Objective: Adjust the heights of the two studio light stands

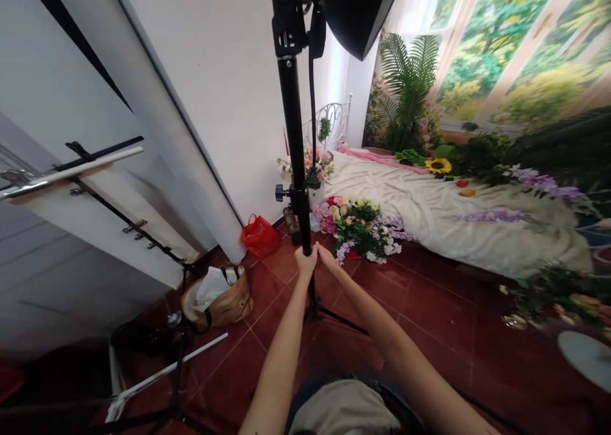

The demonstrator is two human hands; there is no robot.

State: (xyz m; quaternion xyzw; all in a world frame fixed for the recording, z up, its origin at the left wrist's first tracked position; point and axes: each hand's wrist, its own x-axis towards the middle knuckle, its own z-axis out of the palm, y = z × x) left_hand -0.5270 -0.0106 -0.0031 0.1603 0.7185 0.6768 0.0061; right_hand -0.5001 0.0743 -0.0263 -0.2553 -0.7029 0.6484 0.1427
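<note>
Black light stand upright on red floor tiles, just left of a flower pile; I have my left hand and right hand closed around its pole.

A black metal light stand stands upright on its spread tripod legs on the red tile floor, its pole running up to a black softbox. A locking knob juts from a collar partway up the pole. The left hand and right hand wrap around the pole side by side, just below that collar, nearly touching each other.
</note>
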